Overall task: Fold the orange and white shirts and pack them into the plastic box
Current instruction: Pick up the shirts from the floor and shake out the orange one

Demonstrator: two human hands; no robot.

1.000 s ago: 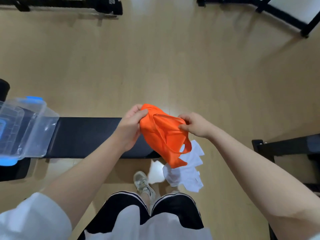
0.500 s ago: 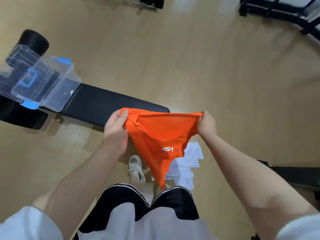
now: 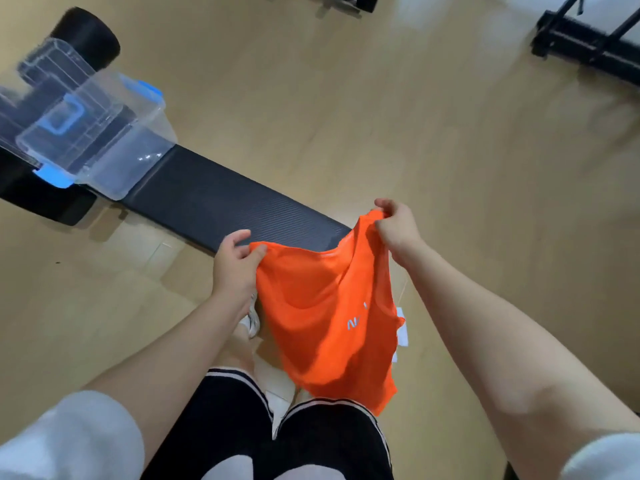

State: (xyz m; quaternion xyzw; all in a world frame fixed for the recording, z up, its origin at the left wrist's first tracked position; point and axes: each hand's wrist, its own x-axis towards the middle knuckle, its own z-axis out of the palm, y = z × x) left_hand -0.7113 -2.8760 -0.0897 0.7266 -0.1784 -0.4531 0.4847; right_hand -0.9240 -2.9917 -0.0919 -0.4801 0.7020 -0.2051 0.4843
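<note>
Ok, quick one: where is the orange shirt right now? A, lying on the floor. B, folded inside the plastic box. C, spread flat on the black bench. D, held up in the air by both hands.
D: the left hand and right hand each pinch the top edge of the orange shirt, which hangs loose in front of the person, off the black bench and away from the plastic box.
</note>
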